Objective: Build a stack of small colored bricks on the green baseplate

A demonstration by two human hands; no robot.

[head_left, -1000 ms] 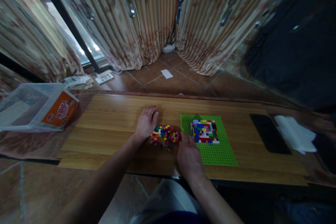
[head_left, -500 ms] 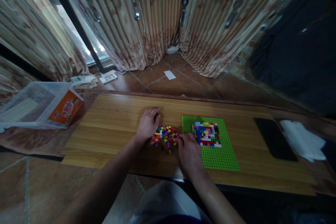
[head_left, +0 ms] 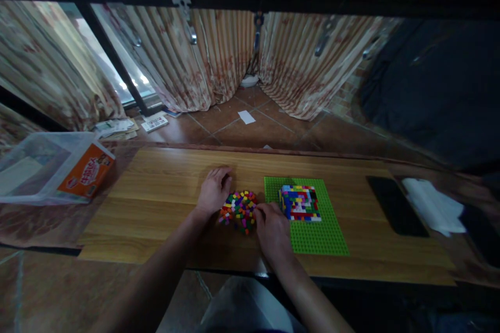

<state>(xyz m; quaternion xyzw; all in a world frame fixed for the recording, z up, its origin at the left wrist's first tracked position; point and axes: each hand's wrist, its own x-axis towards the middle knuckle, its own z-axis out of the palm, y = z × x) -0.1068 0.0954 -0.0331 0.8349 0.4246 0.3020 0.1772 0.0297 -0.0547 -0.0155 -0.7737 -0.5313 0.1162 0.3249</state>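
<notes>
A loose pile of small toy bricks in many colours lies on the wooden table between my hands. My left hand rests at the pile's left side, fingers loosely bent and thumb apart, with nothing visible in it. At the pile's right edge, my right hand has its thumb and fingertips drawn together; anything between them is too small to make out. Just beyond that hand lies a green studded baseplate, its left edge partly covered by the hand. On the plate stands a multicoloured brick structure with raised walls.
To the right are a black flat slab and white folded paper or cloth. A clear plastic bin with an orange label sits left of the wooden table. Curtains hang beyond, behind a dark bar.
The camera view has shifted, so the scene sits lower and farther left. My hands stay beside the brick pile, in nearly the same place relative to it.
</notes>
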